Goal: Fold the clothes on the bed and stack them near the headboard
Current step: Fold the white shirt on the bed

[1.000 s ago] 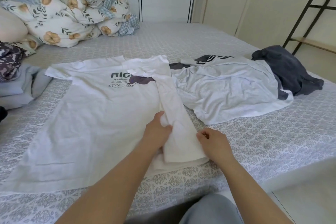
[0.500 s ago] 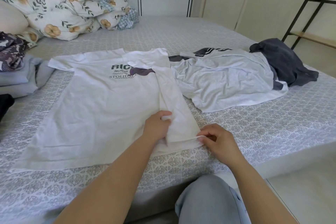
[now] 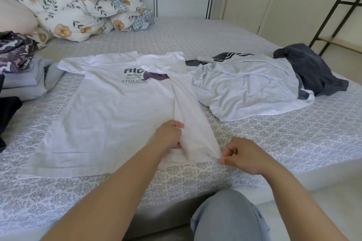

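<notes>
A white printed T-shirt point(image 3: 109, 111) lies flat on the bed point(image 3: 274, 139), its right side folded over toward the middle. My left hand point(image 3: 169, 135) grips the inner edge of that folded strip near the hem. My right hand point(image 3: 242, 155) pinches the hem's right corner at the mattress edge. To the right lies a crumpled light grey shirt point(image 3: 246, 88) with a dark striped patch, and beyond it a dark navy garment point(image 3: 311, 68). Folded clothes point(image 3: 21, 78) are stacked at the left edge.
A floral duvet point(image 3: 82, 8) and a pillow point(image 3: 13, 15) are bunched against the headboard at the back left. A black garment point(image 3: 7, 111) lies at the far left. A black metal rack point(image 3: 333, 10) stands on the right. My knee point(image 3: 227, 217) is against the bed's front edge.
Both hands have tugged the folded strip's lower end toward the mattress edge; my right hand now pinches the hem corner. The view has shifted back a little.
</notes>
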